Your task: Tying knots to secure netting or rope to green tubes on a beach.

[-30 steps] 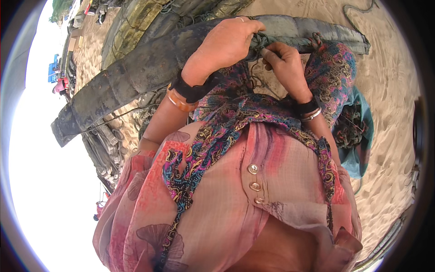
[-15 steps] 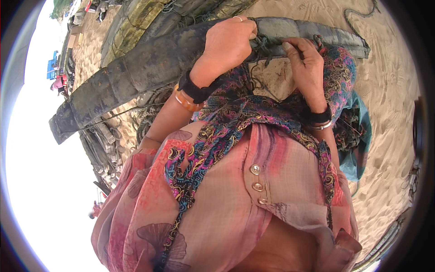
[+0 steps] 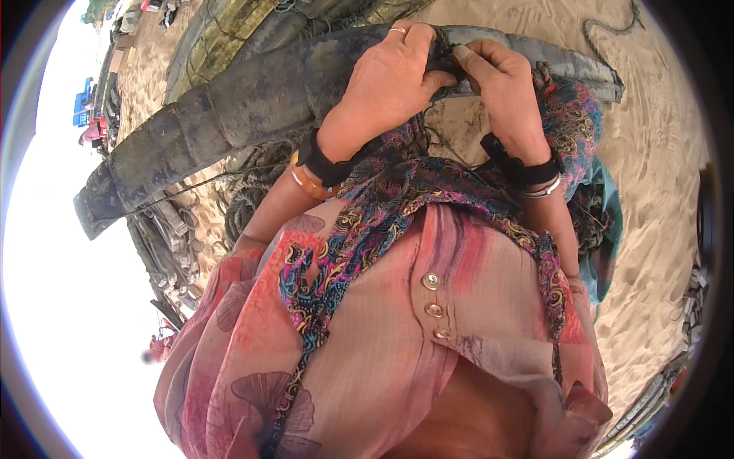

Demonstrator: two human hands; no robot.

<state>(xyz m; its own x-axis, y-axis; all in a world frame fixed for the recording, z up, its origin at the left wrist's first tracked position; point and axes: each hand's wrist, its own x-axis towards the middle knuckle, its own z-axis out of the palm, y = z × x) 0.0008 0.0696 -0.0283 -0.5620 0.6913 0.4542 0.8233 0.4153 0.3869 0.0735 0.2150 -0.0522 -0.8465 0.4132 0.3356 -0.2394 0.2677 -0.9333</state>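
Cord (image 3: 446, 56) at the float (image 3: 252, 99): left hand (image 3: 388, 83) and right hand (image 3: 506, 90) pinch it, apparently mid-knot; drawing it snug seems called for.

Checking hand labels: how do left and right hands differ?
The left hand shows a ring; the right hand shows none. The left hand's wrist carries an orange bangle, the right hand's a silvery bangle. Both wear black wristbands, fingers bent at the long dark tube.
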